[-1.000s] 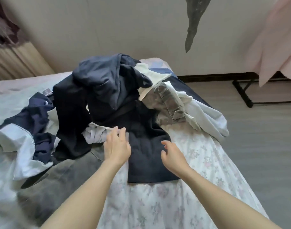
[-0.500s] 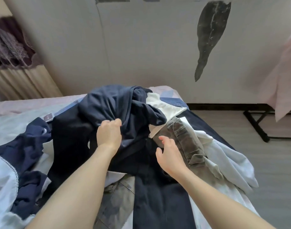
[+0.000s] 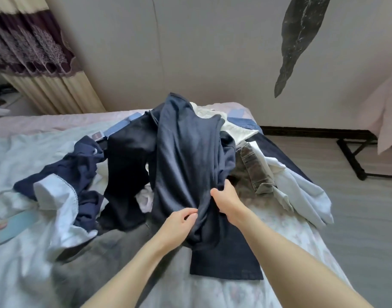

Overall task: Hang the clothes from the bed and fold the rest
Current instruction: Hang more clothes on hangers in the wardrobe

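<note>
Both hands, left [image 3: 177,225] and right [image 3: 226,198], grip the navy top [image 3: 186,156] above the bed [image 3: 279,221]; soft, light, floppy, best taken at its shoulders.

Single head-worn view, wide-angle.
The bed [image 3: 279,230] is viewed from above its near edge, facing forward and down, at arm's reach.

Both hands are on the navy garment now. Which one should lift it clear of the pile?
Probably the right hand: it grips the navy garment higher up. The left hand pinches a lower fold.
</note>
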Demonstrator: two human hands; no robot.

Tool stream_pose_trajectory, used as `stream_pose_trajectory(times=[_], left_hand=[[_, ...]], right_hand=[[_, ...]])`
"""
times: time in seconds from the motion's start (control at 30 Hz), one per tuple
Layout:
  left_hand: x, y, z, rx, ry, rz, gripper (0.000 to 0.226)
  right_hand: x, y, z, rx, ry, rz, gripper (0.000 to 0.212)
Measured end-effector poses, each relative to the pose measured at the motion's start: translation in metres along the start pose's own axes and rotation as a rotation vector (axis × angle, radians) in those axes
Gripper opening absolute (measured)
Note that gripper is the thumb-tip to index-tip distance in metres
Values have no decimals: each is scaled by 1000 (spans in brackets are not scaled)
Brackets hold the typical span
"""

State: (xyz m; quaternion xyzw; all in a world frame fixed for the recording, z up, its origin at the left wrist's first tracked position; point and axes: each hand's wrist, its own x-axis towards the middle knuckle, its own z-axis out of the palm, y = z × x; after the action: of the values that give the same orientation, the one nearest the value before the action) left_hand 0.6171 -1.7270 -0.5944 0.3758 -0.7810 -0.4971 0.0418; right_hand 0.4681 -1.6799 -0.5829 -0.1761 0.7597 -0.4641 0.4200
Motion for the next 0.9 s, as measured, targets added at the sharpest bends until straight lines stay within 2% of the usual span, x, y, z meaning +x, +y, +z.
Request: stream_pose_trajectory(times=[0.03, 0.1, 0.13, 0.2, 0.23, 0.27, 0.33, 0.4, 0.47, 0.5, 0.6, 0.63, 0.67, 0.73, 0.8, 0.9], left_hand=[[-10, -1, -2, 62, -78, -3, 26], [-38, -3, -4, 256, -346, -106, 44], [-50, -2, -6, 347, -501, -192, 45], [-69, -3, -6, 408, -737, -374, 25], [-75, -2, -6, 418, -748, -407, 20], [-77, -1, -7, 441, -673, -382, 21], [-72, 0, -7, 515, -426, -283, 22], [-64, 2, -4, 571, -246, -202, 28], [-59, -5, 5, 485, -210, -213, 50], [-58, -13, 11, 424, -220, -253, 62], [-66, -44, 42, 323, -301, -373, 89], [-70, -53, 54, 305, -310, -375, 91], [-75, -59, 64, 306, -291, -347, 87], [-82, -65, 73, 335, -170, -274, 60], [-89, -64, 69, 344, -48, -257, 29], [-113, -59, 56, 365, -97, -299, 19]], right_hand=[[-13, 11, -4, -96, -48, -24, 43], [-48, 38, -13, -363, -237, 14, 46], [-64, 51, -16, -513, -396, 69, 39], [-95, 69, -21, -846, -788, 249, 14], [-108, 73, -24, -976, -899, 303, 7], [-113, 75, -26, -1063, -911, 283, 11], [-115, 73, -32, -1028, -707, 158, 22], [-108, 69, -41, -908, -463, -12, 22], [-99, 73, -46, -780, -322, -92, 12], [-97, 78, -46, -718, -297, -63, 16], [-98, 108, -31, -576, -388, 158, 81], [-103, 120, -22, -516, -423, 222, 97], [-110, 132, -13, -466, -440, 249, 104], [-123, 155, 4, -430, -351, 203, 96], [-135, 166, 16, -462, -217, 152, 77], [-149, 151, 13, -691, -240, 102, 40]])
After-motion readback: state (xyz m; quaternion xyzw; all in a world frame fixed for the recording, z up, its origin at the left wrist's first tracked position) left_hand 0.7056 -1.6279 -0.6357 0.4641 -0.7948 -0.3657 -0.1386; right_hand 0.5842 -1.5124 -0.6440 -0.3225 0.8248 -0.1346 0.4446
